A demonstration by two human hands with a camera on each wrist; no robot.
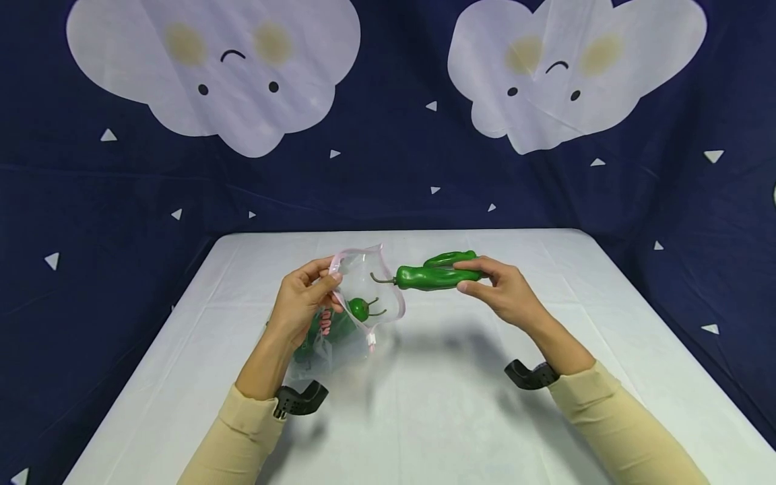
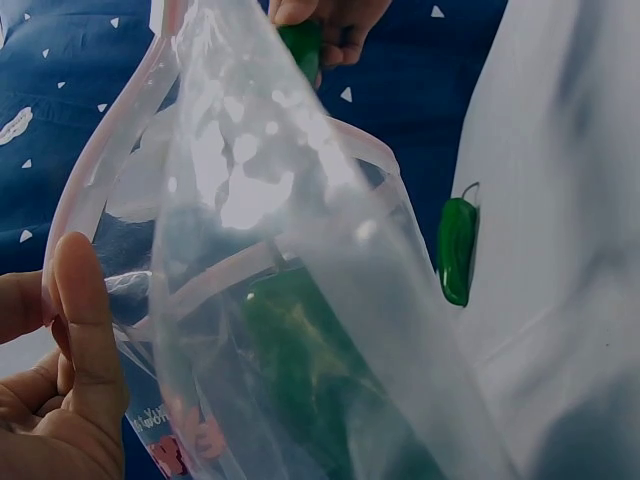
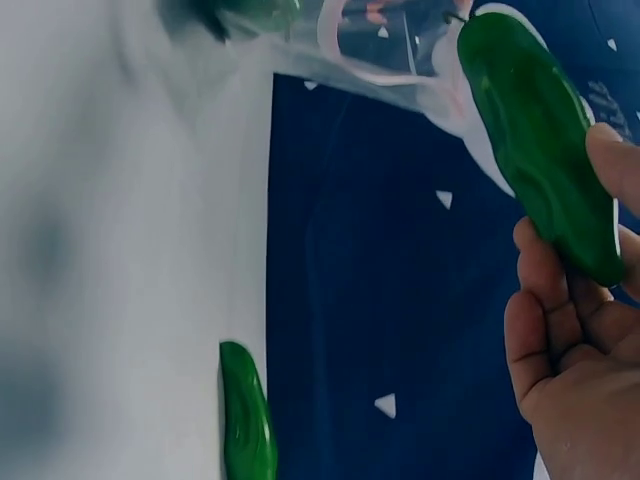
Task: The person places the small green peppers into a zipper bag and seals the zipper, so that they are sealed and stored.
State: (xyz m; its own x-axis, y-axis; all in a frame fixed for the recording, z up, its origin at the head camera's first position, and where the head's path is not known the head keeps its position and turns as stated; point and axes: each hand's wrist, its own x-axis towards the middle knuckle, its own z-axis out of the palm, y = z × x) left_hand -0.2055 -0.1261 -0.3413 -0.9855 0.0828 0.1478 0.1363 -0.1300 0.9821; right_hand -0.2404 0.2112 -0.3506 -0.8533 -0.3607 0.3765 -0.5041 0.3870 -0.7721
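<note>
My left hand (image 1: 303,300) pinches the rim of a clear zip bag (image 1: 397,306) with a pink-edged mouth, held spread. Green peppers (image 1: 359,309) are inside it; through the plastic (image 2: 230,180) the left wrist view shows a long pepper (image 2: 310,350). Between thumb and fingers, my right hand (image 1: 509,296) holds a long green pepper (image 1: 427,278) by its tip end. Its stem points left and overlaps the bag's mouth in the head view; whether it touches the bag I cannot tell. Another green pepper (image 1: 451,258) lies on the table behind it.
A white-covered table (image 1: 461,417) spreads beneath both hands. Behind and beside it hangs a dark blue cloth (image 1: 388,162) with white clouds and small triangles. Each wrist wears a black camera band (image 1: 303,399).
</note>
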